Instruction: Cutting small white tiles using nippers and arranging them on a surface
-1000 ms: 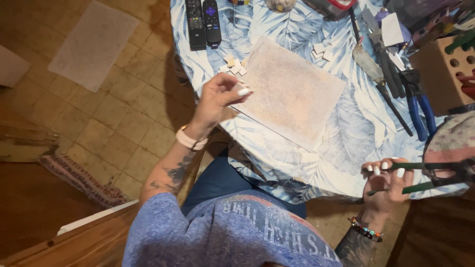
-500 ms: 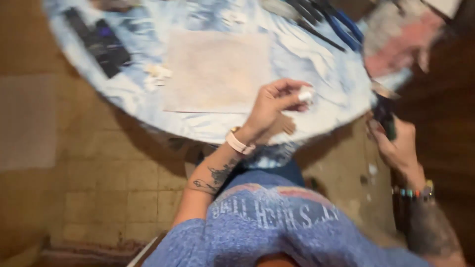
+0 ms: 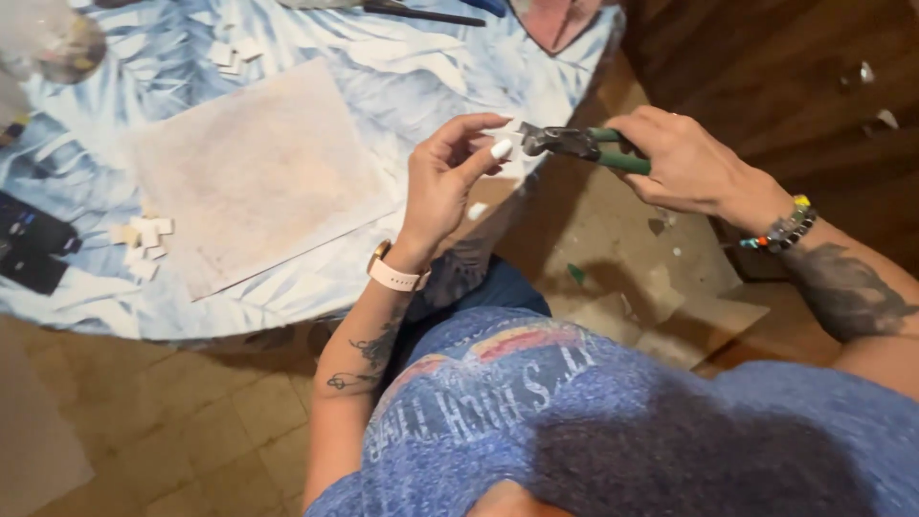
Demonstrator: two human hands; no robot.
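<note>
The left hand [image 3: 442,177] pinches a small white tile piece [image 3: 504,137] between curled fingertips. The right hand [image 3: 682,158], fingers wrapped closed, grips green-handled nippers [image 3: 584,146], jaws biting the piece just beyond those fingertips.

white tile piece [image 3: 504,140] | small, pinched | green-handled nippers [image 3: 584,146] biting its edge

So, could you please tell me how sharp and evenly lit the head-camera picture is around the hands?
In the head view the left hand, the small white piece it pinches and the green-handled nippers in the right hand are fairly sharp; the patterned tablecloth is brightly lit, the wooden area at upper right is dark, and the top-left corner is blurred with glare.
</note>
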